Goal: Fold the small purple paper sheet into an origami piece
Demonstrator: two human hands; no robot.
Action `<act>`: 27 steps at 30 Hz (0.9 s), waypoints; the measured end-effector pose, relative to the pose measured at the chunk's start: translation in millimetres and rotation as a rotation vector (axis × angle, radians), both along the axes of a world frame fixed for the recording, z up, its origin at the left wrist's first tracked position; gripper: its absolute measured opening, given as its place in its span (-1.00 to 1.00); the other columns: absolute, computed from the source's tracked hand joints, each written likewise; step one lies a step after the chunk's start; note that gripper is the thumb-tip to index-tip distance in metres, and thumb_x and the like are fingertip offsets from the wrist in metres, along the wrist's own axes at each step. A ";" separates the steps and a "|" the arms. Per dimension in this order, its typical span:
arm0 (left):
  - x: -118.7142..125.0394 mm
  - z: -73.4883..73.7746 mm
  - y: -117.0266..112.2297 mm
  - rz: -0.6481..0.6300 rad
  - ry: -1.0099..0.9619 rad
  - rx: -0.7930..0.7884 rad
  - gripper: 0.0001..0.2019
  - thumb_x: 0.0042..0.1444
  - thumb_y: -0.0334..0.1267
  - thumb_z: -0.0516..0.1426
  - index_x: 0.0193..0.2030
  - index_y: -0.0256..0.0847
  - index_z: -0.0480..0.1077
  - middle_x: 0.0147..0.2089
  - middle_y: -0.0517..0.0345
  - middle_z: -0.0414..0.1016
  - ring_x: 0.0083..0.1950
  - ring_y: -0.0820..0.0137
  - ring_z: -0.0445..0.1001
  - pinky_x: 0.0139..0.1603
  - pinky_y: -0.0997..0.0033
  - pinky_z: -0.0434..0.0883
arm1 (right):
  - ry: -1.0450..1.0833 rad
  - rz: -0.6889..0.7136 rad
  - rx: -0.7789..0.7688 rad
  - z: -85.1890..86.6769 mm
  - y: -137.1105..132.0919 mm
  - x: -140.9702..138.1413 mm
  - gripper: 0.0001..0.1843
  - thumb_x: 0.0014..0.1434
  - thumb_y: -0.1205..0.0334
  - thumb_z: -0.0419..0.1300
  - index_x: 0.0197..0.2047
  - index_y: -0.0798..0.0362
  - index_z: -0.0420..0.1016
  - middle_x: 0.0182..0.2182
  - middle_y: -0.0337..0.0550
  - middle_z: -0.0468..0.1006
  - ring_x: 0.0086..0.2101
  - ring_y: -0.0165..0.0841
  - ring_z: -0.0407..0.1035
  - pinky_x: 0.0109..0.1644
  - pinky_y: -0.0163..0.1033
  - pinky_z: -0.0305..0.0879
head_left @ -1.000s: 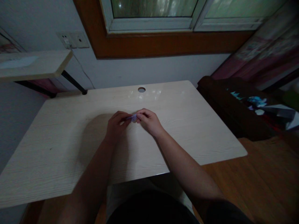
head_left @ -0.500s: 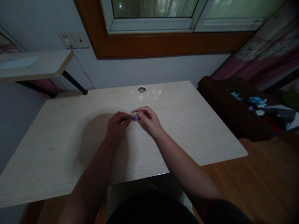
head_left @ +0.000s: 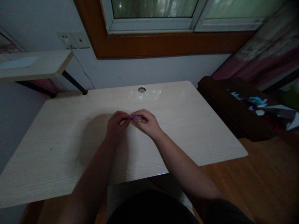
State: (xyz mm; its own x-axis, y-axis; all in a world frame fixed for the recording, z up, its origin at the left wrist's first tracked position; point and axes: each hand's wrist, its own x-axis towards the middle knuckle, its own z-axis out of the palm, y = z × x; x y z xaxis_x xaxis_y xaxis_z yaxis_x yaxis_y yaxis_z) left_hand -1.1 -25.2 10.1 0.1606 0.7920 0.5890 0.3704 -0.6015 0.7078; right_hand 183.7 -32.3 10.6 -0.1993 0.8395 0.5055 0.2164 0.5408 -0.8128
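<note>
My left hand (head_left: 116, 124) and my right hand (head_left: 147, 123) meet over the middle of a pale wooden desk (head_left: 70, 140). Both pinch a small purple folded piece of paper (head_left: 135, 117) between their fingertips, just above the desk top. Most of the paper is hidden by my fingers; only a thin sliver shows. Both forearms rest across the desk's near edge.
A round cable hole (head_left: 141, 89) sits near the desk's far edge. A side shelf (head_left: 35, 63) juts out at the left, below a wall socket (head_left: 73, 39). A dark wooden bed frame (head_left: 224, 99) with scattered items stands to the right, over wooden floor (head_left: 268, 180).
My right fingers have curled closer over the purple paper, so less of it shows than before. Both hands stay in the same spot on the desk.
</note>
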 end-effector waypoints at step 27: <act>-0.2 -2.4 -0.9 0.063 0.051 -0.109 -0.91 0.13 -0.24 0.24 -0.23 -0.14 0.55 -0.29 0.15 0.56 -0.27 0.42 0.51 -0.18 0.44 0.47 | -0.025 -0.038 0.051 -1.0 1.3 3.2 -0.87 0.23 0.21 0.23 -0.22 -0.03 0.63 -0.25 -0.12 0.62 -0.22 -0.32 0.50 -0.06 -0.17 0.44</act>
